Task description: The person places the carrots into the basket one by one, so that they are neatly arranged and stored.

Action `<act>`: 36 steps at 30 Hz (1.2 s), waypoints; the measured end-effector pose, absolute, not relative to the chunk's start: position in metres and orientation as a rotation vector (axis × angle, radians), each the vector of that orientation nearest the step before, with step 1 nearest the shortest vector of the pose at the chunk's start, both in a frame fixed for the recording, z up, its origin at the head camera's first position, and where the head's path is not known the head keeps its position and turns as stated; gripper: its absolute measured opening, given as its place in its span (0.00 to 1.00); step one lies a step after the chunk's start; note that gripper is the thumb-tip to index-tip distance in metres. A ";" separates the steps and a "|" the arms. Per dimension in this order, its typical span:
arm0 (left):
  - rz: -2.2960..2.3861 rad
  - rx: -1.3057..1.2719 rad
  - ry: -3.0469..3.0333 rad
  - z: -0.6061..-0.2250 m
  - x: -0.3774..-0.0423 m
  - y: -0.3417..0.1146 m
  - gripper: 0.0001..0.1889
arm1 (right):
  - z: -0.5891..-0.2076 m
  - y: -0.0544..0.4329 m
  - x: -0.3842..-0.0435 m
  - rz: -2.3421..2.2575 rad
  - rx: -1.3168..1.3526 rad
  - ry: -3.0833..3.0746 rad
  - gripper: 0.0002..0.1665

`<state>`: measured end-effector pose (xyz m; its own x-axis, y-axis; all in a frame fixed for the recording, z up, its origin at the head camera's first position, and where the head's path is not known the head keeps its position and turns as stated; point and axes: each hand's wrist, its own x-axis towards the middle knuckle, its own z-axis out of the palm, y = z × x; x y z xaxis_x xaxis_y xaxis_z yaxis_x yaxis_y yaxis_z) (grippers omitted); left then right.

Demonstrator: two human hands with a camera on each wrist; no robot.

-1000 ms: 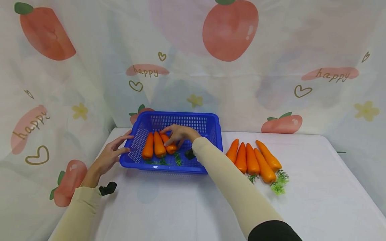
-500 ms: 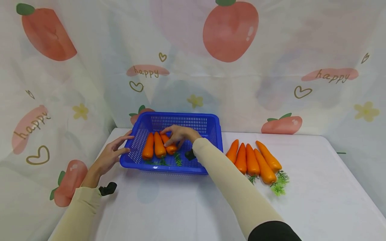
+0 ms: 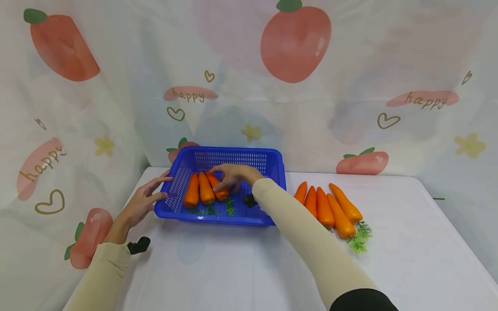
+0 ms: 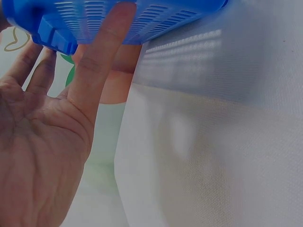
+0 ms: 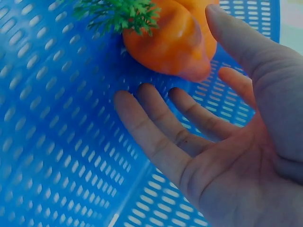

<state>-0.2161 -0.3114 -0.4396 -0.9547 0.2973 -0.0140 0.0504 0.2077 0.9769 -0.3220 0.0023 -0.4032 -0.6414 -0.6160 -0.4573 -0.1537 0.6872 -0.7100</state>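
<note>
A blue plastic basket (image 3: 233, 219) stands on the table with 3 orange carrots lying side by side in its left half: a left carrot (image 3: 192, 191), a middle carrot (image 3: 206, 189) and a right carrot (image 3: 218, 188). My right hand (image 3: 238, 174) is inside the basket, just right of the right carrot. In the right wrist view its fingers are spread and loosely extended, with no carrot between them. My left hand (image 3: 142, 201) rests against the basket's left end; its thumb (image 4: 111, 35) touches the slotted wall and its fingers are fairly straight.
Several more carrots (image 3: 340, 216) with green tops lie on the white table (image 3: 218, 276), right of the basket and partly behind my right sleeve (image 3: 307, 242). A printed cloth backdrop (image 3: 311, 129) rises along the back and left side.
My right hand has come off the right carrot and shifted slightly right, its fingers opening. The left hand stays at the basket's left end.
</note>
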 end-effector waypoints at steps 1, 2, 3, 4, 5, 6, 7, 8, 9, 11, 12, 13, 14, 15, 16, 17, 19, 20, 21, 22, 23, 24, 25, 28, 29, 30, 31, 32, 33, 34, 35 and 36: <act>1.834 0.336 2.274 -0.440 -0.216 -0.311 0.28 | -0.401 0.004 -0.321 -0.815 -0.594 2.189 0.45; 1.834 0.336 2.274 -0.440 -0.216 -0.311 0.28 | -0.399 0.005 -0.320 -0.791 -0.607 2.199 0.46; 1.833 0.337 2.275 -0.440 -0.216 -0.311 0.28 | -0.396 0.006 -0.319 -0.764 -0.624 2.210 0.46; 1.831 0.336 2.276 -0.440 -0.215 -0.312 0.28 | -0.394 0.008 -0.318 -0.738 -0.639 2.220 0.46; 1.828 0.336 2.279 -0.440 -0.215 -0.312 0.28 | -0.391 0.009 -0.317 -0.703 -0.665 2.237 0.46; 1.828 0.338 2.280 -0.440 -0.215 -0.312 0.28 | -0.388 0.010 -0.317 -0.677 -0.689 2.249 0.46; 1.825 0.339 2.284 -0.440 -0.215 -0.312 0.28 | -0.385 0.012 -0.316 -0.644 -0.724 2.266 0.46; 1.823 0.340 2.287 -0.440 -0.215 -0.312 0.28 | -0.383 0.014 -0.315 -0.615 -0.760 2.282 0.46; 1.823 0.341 2.289 -0.441 -0.214 -0.312 0.28 | -0.379 0.016 -0.314 -0.594 -0.795 2.293 0.46; 1.823 0.342 2.293 -0.441 -0.214 -0.313 0.28 | -0.373 0.021 -0.312 -0.529 -0.884 2.328 0.45; 1.824 0.344 2.295 -0.441 -0.214 -0.313 0.28 | -0.370 0.023 -0.310 -0.502 -0.929 2.344 0.45; 1.823 0.345 2.297 -0.441 -0.214 -0.313 0.28 | -0.367 0.026 -0.309 -0.470 -0.974 2.363 0.45; 1.823 0.348 2.298 -0.441 -0.213 -0.313 0.28 | -0.365 0.028 -0.307 -0.446 -1.011 2.377 0.44; 1.822 0.349 2.299 -0.441 -0.213 -0.313 0.28 | -0.361 0.031 -0.305 -0.421 -1.045 2.390 0.44; 1.821 0.351 2.301 -0.442 -0.213 -0.313 0.29 | -0.358 0.034 -0.303 -0.394 -1.075 2.408 0.44; 1.820 0.353 2.303 -0.442 -0.213 -0.313 0.29 | -0.356 0.038 -0.301 -0.379 -1.099 2.421 0.44; 1.817 0.355 2.308 -0.442 -0.213 -0.313 0.28 | -0.351 0.045 -0.298 -0.371 -1.121 2.438 0.44; 1.818 0.355 2.309 -0.442 -0.213 -0.313 0.28 | -0.349 0.049 -0.297 -0.370 -1.128 2.448 0.44; 1.817 0.355 2.309 -0.442 -0.213 -0.313 0.28 | -0.346 0.053 -0.295 -0.375 -1.135 2.459 0.44; 1.818 0.356 2.308 -0.442 -0.213 -0.314 0.28 | -0.345 0.057 -0.294 -0.375 -1.143 2.473 0.44; 1.819 0.357 2.306 -0.443 -0.213 -0.314 0.28 | -0.343 0.062 -0.293 -0.381 -1.152 2.484 0.44; 1.820 0.357 2.305 -0.443 -0.213 -0.314 0.28 | -0.340 0.066 -0.292 -0.388 -1.153 2.492 0.44; 1.824 0.358 2.300 -0.443 -0.213 -0.314 0.28 | -0.338 0.070 -0.290 -0.397 -1.156 2.499 0.44; 1.831 0.357 2.292 -0.443 -0.213 -0.314 0.28 | -0.331 0.084 -0.284 -0.417 -1.158 2.525 0.43; 1.831 0.355 2.292 -0.443 -0.213 -0.313 0.29 | -0.328 0.089 -0.282 -0.426 -1.156 2.531 0.43; 1.832 0.354 2.291 -0.443 -0.213 -0.313 0.29 | -0.326 0.094 -0.280 -0.431 -1.149 2.539 0.43; 1.833 0.354 2.292 -0.443 -0.213 -0.313 0.29 | -0.323 0.100 -0.277 -0.441 -1.144 2.545 0.43; 1.833 0.353 2.293 -0.443 -0.213 -0.313 0.29 | -0.322 0.106 -0.275 -0.451 -1.138 2.552 0.43; 1.833 0.353 2.296 -0.443 -0.214 -0.312 0.29 | -0.320 0.111 -0.273 -0.461 -1.132 2.556 0.43; 1.833 0.354 2.298 -0.443 -0.214 -0.312 0.29 | -0.319 0.117 -0.270 -0.473 -1.129 2.560 0.43; 1.833 0.353 2.301 -0.443 -0.214 -0.312 0.29 | -0.318 0.124 -0.268 -0.483 -1.124 2.566 0.43; 1.834 0.353 2.302 -0.443 -0.214 -0.311 0.29 | -0.318 0.130 -0.266 -0.489 -1.118 2.574 0.43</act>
<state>-0.2143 -0.3115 -0.4425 -0.9562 0.2926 0.0093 0.0744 0.2123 0.9744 -0.2664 0.1299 -0.3176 -0.6561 -0.7435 -0.1292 -0.6444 0.6411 -0.4167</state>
